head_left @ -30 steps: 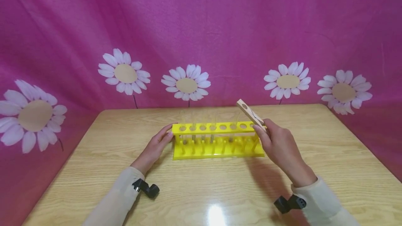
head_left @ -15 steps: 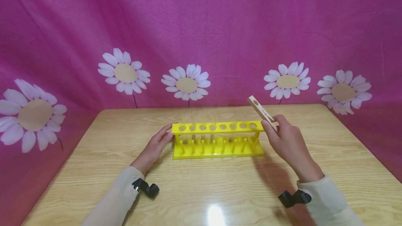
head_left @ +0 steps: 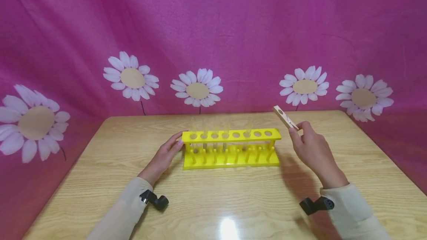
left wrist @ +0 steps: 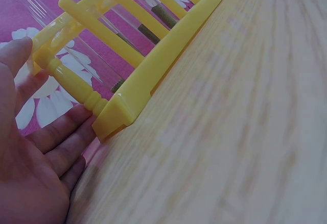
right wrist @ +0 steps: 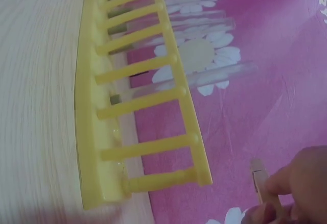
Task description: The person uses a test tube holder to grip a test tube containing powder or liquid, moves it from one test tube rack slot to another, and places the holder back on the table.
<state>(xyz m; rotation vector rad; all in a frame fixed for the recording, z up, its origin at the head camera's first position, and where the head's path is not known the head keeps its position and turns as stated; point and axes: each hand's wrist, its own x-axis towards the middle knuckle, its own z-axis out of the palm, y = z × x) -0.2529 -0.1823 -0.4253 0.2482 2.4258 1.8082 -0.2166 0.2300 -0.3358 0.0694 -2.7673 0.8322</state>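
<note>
A yellow test tube rack (head_left: pixel 231 164) stands upright on the table. My left hand (head_left: pixel 162 157) holds its left end; in the left wrist view the thumb and index finger (left wrist: pixel 33 83) pinch the top bar's end, and other fingers touch the end post and base. Several clear test tubes (right wrist: pixel 219 73) stand in the rack, with a little dark greenish-brown matter at the bottom of those seen in the left wrist view. Right of the rack and apart from it, my right hand (head_left: pixel 317 154) pinches a wooden test tube clamp (head_left: pixel 284 117) in the air. No tube shows in the clamp.
The rack stands on a wood-grain table (head_left: pixel 207 199). Behind the table hangs a magenta cloth (head_left: pixel 247 40) with large white flowers. Black wrist cameras (head_left: pixel 161 203) sit on both sleeves.
My right hand has moved right with the clamp, from over the rack's right end to beyond it. My left hand and the rack look unmoved.
</note>
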